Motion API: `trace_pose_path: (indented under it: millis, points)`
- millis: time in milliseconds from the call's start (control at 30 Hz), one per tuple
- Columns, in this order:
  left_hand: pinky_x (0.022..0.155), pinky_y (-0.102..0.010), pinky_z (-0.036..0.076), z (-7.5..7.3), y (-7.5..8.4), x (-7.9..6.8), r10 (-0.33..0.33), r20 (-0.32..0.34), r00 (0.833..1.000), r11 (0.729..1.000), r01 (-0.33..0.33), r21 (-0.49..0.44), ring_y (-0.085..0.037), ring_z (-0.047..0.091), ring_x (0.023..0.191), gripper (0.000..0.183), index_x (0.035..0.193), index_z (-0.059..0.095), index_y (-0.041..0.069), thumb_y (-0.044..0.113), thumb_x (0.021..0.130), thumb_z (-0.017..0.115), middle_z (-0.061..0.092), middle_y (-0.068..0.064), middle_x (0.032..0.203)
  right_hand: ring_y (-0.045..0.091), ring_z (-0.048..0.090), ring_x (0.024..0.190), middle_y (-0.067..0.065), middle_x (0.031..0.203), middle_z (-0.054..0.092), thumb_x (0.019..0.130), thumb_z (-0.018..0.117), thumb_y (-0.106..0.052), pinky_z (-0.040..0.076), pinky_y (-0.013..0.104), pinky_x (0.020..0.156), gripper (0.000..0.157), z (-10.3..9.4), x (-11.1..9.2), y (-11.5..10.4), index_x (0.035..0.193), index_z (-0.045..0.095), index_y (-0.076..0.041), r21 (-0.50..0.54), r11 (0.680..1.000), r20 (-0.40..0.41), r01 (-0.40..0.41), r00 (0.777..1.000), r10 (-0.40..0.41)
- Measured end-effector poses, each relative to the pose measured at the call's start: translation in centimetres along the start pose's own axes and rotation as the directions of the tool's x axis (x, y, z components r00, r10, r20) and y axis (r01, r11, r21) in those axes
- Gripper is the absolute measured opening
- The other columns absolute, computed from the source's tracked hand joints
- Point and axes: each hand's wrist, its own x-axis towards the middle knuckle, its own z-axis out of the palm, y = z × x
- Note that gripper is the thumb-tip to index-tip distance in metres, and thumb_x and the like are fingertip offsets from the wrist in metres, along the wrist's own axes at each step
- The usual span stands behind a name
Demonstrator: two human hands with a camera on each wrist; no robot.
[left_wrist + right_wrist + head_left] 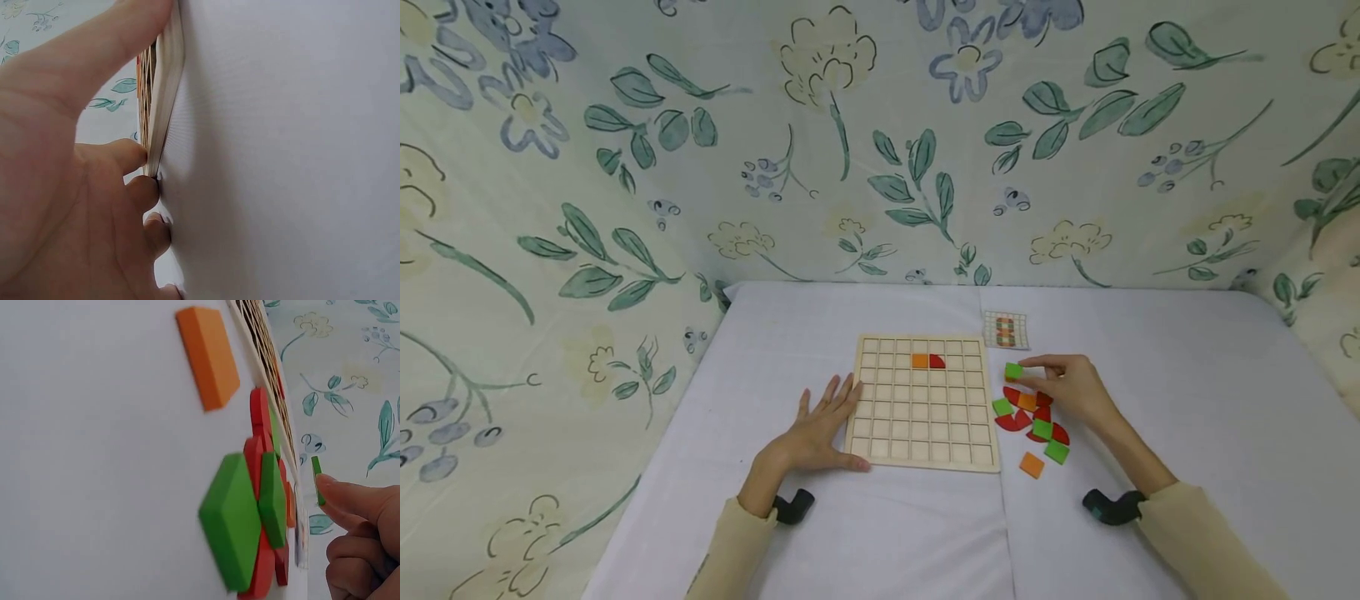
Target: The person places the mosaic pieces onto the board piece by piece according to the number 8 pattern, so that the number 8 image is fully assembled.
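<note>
before floral drapes, board on tablecloth

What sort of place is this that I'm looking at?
Probably an indoor tabletop puzzle spot. A white-covered table has a floral covering behind it, and a wooden grid board lies on it with loose coloured pieces alongside.

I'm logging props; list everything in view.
Board: 1, pale wood, on table
Placed square: 1, orange, on board
Placed curve: 1, red, on board
Card: 1, multicoloured, beside board
Loose squares: 3 green, 2+ orange, right of board
Loose curves: several, red, among squares
Held square: 1, green, near card
Table: 1, white, below
Floral cloth: uncounted, pale, behind
Wrist devices: 2, black, wrists
Sleeves: 2, beige, forearms
Left hand: 1, touching board
Right hand: 1, pinching held square
</note>
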Motion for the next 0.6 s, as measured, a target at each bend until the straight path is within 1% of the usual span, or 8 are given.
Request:
trace_pose_path:
  millis: [67, 167, 333, 467, 600]
  points:
    - [0.123, -0.072, -0.011, 0.0, 0.0, 0.0, 0.001, -0.003, 1.0, 1.0, -0.001, -0.001, -0.033, -0.011, 0.163, 0.128, 0.168, 0.005, 0.012, 0.06, 0.079, 0.083, -0.007, -0.007, 0.175, 0.016, 0.038, 0.056, 0.001, 0.06, 0.037, 0.092, 0.08, -0.023, 0.03, 0.024, 0.047, 0.039, 0.5, 0.2, -0.8, 0.124, 0.074, -0.003, 0.02, 1.0, 0.028, 0.011, 1.0, -0.011]
    - [0.123, -0.073, -0.011, 0.1, -0.2, 0.0, 0.003, -0.006, 1.0, 1.0, -0.003, -0.006, -0.033, -0.011, 0.163, 0.129, 0.168, 0.004, 0.012, 0.06, 0.078, 0.084, -0.007, -0.007, 0.176, 0.014, 0.035, 0.051, -0.002, 0.059, 0.036, 0.09, 0.082, -0.023, 0.027, 0.023, 0.045, 0.039, 1.6, 0.5, -1.9, 0.123, 0.075, -0.003, 0.07, 0.997, 0.074, 0.028, 0.997, -0.033]
    - [0.123, -0.073, -0.01, 0.3, -0.4, 0.1, 0.007, -0.01, 1.0, 1.0, -0.008, -0.008, -0.034, -0.011, 0.163, 0.129, 0.168, 0.004, 0.012, 0.061, 0.079, 0.083, -0.007, -0.007, 0.176, 0.009, 0.026, 0.049, -0.005, 0.058, 0.031, 0.087, 0.084, -0.022, 0.022, 0.021, 0.045, 0.035, 3.6, 1.3, -3.4, 0.116, 0.078, -0.004, 0.147, 0.986, 0.128, 0.084, 0.986, -0.103]
    - [0.123, -0.073, -0.01, 0.2, -0.4, 0.1, 0.007, -0.009, 1.0, 1.0, -0.007, -0.005, -0.034, -0.011, 0.163, 0.129, 0.168, 0.003, 0.013, 0.06, 0.079, 0.083, -0.007, -0.007, 0.176, 0.008, 0.024, 0.049, -0.005, 0.059, 0.032, 0.088, 0.084, -0.022, 0.022, 0.021, 0.044, 0.03, 5.0, 1.8, -4.2, 0.113, 0.079, -0.005, 0.149, 0.982, 0.145, 0.116, 0.98, -0.138]
    - [0.123, -0.073, -0.01, 0.1, -0.4, 0.0, 0.007, -0.005, 1.0, 1.0, -0.007, 0.004, -0.034, -0.011, 0.163, 0.129, 0.168, 0.003, 0.012, 0.061, 0.079, 0.083, -0.007, -0.008, 0.176, 0.01, 0.028, 0.051, -0.005, 0.059, 0.033, 0.088, 0.084, -0.02, 0.025, 0.021, 0.046, 0.029, 5.9, 2.2, -4.9, 0.112, 0.079, -0.006, 0.142, 0.983, 0.153, 0.114, 0.979, -0.136]
